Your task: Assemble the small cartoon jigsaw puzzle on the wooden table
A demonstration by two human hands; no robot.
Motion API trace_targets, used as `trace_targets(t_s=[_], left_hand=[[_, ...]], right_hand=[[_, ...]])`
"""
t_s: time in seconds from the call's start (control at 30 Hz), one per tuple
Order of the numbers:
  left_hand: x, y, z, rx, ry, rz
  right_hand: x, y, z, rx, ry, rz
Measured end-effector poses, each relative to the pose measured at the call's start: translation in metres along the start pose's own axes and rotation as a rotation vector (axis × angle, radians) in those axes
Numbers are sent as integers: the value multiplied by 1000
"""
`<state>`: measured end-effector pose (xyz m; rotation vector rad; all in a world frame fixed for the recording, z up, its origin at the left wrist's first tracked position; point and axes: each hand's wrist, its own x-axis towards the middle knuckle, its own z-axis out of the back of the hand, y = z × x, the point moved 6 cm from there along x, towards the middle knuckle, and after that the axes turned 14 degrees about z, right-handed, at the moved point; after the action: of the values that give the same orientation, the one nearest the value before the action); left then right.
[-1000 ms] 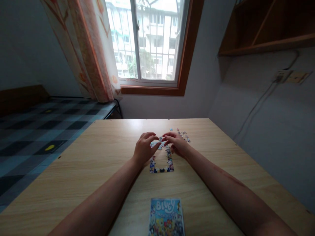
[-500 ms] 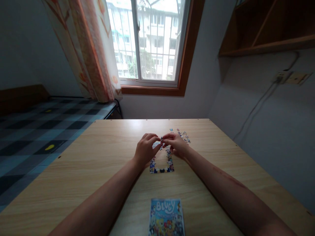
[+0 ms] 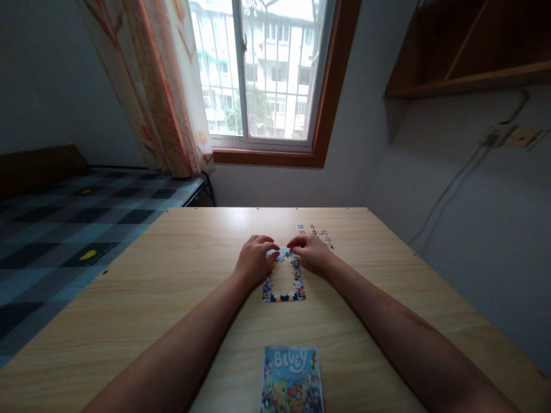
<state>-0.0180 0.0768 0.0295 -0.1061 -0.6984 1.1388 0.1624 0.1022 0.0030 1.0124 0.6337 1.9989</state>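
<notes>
A partly joined jigsaw puzzle (image 3: 284, 297) lies on the table, its border pieces forming a rectangle around bare wood. My left hand (image 3: 257, 256) rests at its upper left corner, fingers curved and thumb apart, with nothing visible between them. Across from it, my right hand (image 3: 312, 250) is at the upper right corner, thumb and forefinger pinched close together. Whatever is between those fingertips is too small to make out. Light blue joined pieces (image 3: 284, 253) show between the two hands.
Loose puzzle pieces (image 3: 326, 234) lie beyond my right hand. A Bluey box (image 3: 291, 378) lies near the front of the wooden table (image 3: 185, 252). A bed (image 3: 86, 229) is at the left, a window ahead, and a wall shelf (image 3: 469, 80) at the upper right.
The small puzzle piece held up between both hands' fingertips no longer shows there. My hands have moved slightly apart, uncovering the puzzle's top pieces.
</notes>
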Motion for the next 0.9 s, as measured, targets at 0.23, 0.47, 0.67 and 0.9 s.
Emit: trace_targets(t_s=[0.23, 0.47, 0.67, 0.9], left_hand=[[-1, 2, -6, 56, 60, 25], [-1, 5, -9, 40, 47, 17], [-1, 5, -9, 25, 26, 7], [-1, 5, -9, 45, 48, 19]], right_hand=[[-3, 15, -3, -152, 51, 27], [-3, 26, -2, -268, 67, 62], [-4, 30, -4, -321, 62, 54], [-5, 33, -8, -430, 77, 97]])
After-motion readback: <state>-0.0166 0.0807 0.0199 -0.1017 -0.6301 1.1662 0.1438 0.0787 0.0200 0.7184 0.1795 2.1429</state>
